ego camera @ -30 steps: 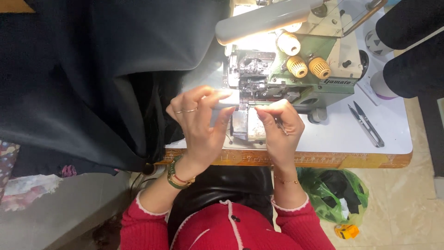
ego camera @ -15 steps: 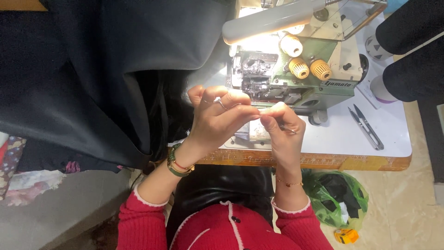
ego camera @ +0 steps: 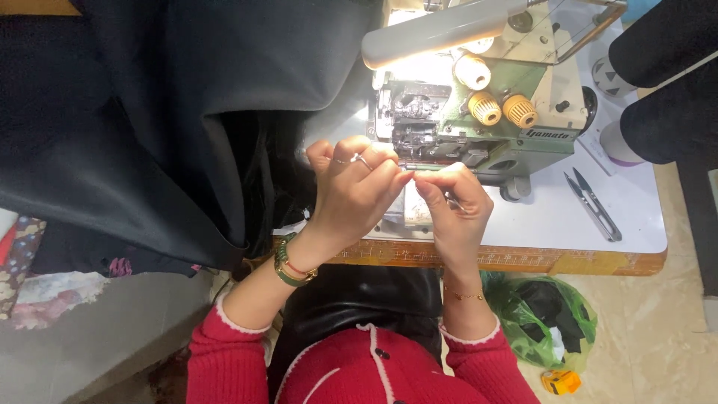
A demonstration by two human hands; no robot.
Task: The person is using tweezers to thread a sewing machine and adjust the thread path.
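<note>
both hands are raised just in front of the green-and-cream overlock sewing machine (ego camera: 479,112), fingertips meeting at one spot. the left hand (ego camera: 351,191) is curled with thumb and forefinger pressed together, and the right hand (ego camera: 452,206) mirrors it, thumb and forefinger pinched closed. whatever sits between the two pinches is too fine to make out (it looks like thread, but i cannot tell for sure). it is held at the level of the machine's needle area (ego camera: 411,123), just in front of it, probably so the lamp's light falls straight on the fingertips.

a long lamp tube (ego camera: 434,37) runs over the machine head and lights the needle area brightly. two yellow tension knobs (ego camera: 502,109) and a cream knob (ego camera: 473,72) face the person. a big sheet of black fabric (ego camera: 164,112) is draped over the left of the white table (ego camera: 636,224) and hangs off its front edge, likely pushed aside to keep the work spot free. thread snips (ego camera: 592,203) lie flat on the table to the right of the machine, well apart from the hands but within reach. a small pale label-like piece (ego camera: 417,213) rests on the table under the hands. on the floor below sit a green plastic bag (ego camera: 546,314) of scraps and a small yellow object (ego camera: 561,381). a green bracelet (ego camera: 288,262) circles the left wrist.
</note>
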